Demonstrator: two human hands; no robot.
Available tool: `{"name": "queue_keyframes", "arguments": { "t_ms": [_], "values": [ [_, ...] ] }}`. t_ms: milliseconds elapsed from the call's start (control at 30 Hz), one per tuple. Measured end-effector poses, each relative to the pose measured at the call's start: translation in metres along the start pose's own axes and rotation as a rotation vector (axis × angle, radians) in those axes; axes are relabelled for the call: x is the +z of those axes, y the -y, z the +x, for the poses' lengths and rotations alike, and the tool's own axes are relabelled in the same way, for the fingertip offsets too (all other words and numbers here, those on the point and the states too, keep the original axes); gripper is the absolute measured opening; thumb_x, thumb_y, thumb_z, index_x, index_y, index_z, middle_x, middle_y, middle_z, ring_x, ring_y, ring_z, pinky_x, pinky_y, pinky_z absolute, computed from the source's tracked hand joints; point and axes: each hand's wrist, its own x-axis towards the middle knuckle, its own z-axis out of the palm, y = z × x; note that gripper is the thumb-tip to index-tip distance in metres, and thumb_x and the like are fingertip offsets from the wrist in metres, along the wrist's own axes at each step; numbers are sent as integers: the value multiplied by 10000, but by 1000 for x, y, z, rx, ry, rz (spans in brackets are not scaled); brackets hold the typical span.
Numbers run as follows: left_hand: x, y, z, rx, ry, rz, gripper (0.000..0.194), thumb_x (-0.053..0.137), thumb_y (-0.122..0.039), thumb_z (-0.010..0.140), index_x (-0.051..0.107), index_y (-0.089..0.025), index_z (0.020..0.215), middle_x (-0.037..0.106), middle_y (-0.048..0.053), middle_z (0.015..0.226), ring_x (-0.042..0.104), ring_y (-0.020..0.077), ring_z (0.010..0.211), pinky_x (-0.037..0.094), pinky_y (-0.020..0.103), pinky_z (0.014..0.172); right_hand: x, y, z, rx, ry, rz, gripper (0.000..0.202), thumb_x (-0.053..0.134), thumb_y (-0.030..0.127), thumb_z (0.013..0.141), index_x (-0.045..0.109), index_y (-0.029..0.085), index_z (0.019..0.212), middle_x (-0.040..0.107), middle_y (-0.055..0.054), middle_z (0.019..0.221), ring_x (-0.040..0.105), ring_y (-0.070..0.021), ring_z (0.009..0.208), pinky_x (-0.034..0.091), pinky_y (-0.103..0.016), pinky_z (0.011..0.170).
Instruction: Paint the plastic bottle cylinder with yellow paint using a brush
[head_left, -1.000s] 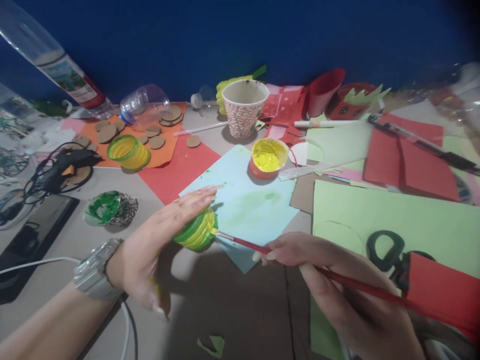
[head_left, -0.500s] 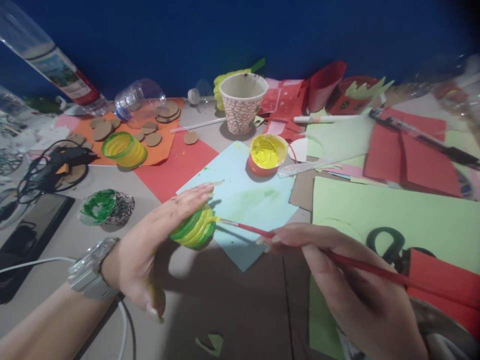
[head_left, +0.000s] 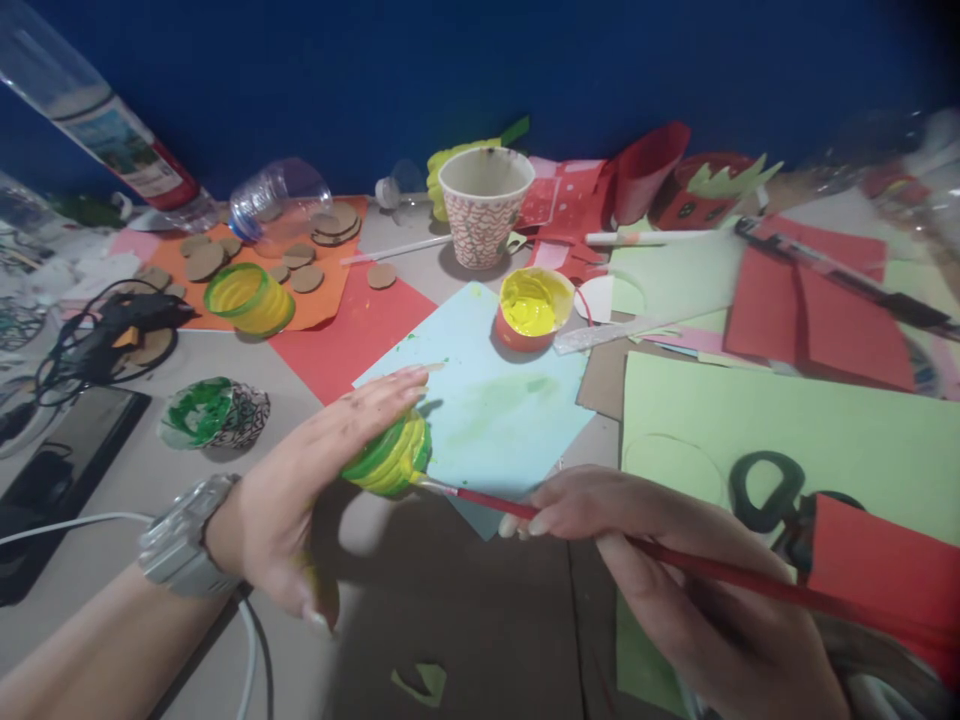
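My left hand [head_left: 300, 480], a metal watch at its wrist, rests its fingers over the top of a green and yellow painted ridged piece [head_left: 390, 455]; the thumb is spread below. Pinched in my right hand [head_left: 660, 550] is a red paintbrush [head_left: 491, 499], its tip touching the lower right edge of the painted piece. Light blue paper [head_left: 487, 400] with green smears lies behind them. A small cup of yellow paint [head_left: 531, 308] stands at that paper's far edge. Green paint fills part of another small cup [head_left: 206, 412] on the left.
A patterned paper cup [head_left: 484, 210] stands at the back. Black-handled scissors [head_left: 769, 490] lie on green paper [head_left: 675, 400] at the right. Another painted ring [head_left: 249, 300] sits on orange paper [head_left: 322, 290], near cardboard discs [head_left: 204, 263]. A black power strip [head_left: 67, 480] lies left.
My right hand and the brush have moved down slightly; the brush tip went from the right side of the painted piece to its lower right edge. My left hand has barely moved.
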Motion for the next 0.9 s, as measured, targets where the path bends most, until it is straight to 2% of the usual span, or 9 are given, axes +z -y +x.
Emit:
{"name": "queue_keyframes", "arguments": {
  "t_ms": [233, 300, 400, 467, 600, 700, 767, 900],
  "values": [
    [0, -1, 0, 3, 6, 7, 1111, 478, -857, 636, 258, -178, 1488, 335, 113, 1524, 322, 401, 1375, 280, 551, 1131, 0, 2, 5, 11, 45, 69, 299, 521, 103, 827, 658, 324, 974, 751, 55, 898, 712, -127, 865, 581, -150, 748],
    [1, -1, 0, 3, 2, 8, 1112, 462, -865, 639, 257, -177, 1488, 334, 120, 1525, 329, 399, 1372, 280, 536, 1133, 0, -1, 1, 60, -6, 34, 271, 524, 133, 854, 658, 332, 980, 743, 56, 901, 704, -118, 864, 574, -138, 734],
    [1, -1, 0, 7, 13, 22, 1141, 455, -881, 622, 236, -181, 1495, 319, 126, 1534, 324, 396, 1376, 271, 508, 1142, 0, -8, -4, 138, -158, 62, 257, 500, 170, 912, 673, 339, 999, 726, 50, 921, 688, -95, 862, 555, -130, 783],
    [0, -2, 0, 14, 33, 50, 1153, 453, -886, 617, 214, -186, 1501, 302, 128, 1543, 327, 389, 1378, 262, 490, 1148, -1, -12, -4, 171, -241, 213, 252, 484, 189, 936, 697, 320, 971, 719, 35, 925, 694, -100, 841, 566, -165, 801],
    [-2, -7, -1, -12, 112, 203, 1144, 452, -877, 632, 147, -210, 1511, 259, 143, 1559, 294, 391, 1394, 232, 505, 1148, -5, -17, 5, 255, -333, 578, 160, 575, 253, 889, 727, 247, 838, 725, -2, 736, 705, -137, 662, 604, -222, 624],
    [-2, -13, -2, -32, 189, 345, 1161, 515, -836, 640, 66, -222, 1518, 251, 150, 1560, 264, 408, 1402, 210, 532, 1143, -9, -18, 12, 353, -402, 720, 170, 625, 346, 849, 708, 213, 781, 721, -22, 655, 671, -134, 567, 585, -236, 562],
    [0, -16, -2, -42, 191, 399, 1149, 541, -809, 653, 38, -242, 1518, 257, 134, 1559, 265, 398, 1405, 217, 517, 1143, -9, -18, 15, 417, -450, 741, 199, 638, 388, 835, 684, 205, 769, 707, -12, 637, 649, -124, 545, 564, -231, 548],
    [4, -21, -2, -25, 171, 417, 1105, 536, -798, 671, 71, -261, 1517, 281, 118, 1552, 287, 385, 1400, 209, 526, 1144, -10, -15, 18, 357, -479, 647, 247, 615, 439, 847, 603, 209, 756, 639, 23, 562, 575, -116, 511, 503, -224, 521]
  ]
}}
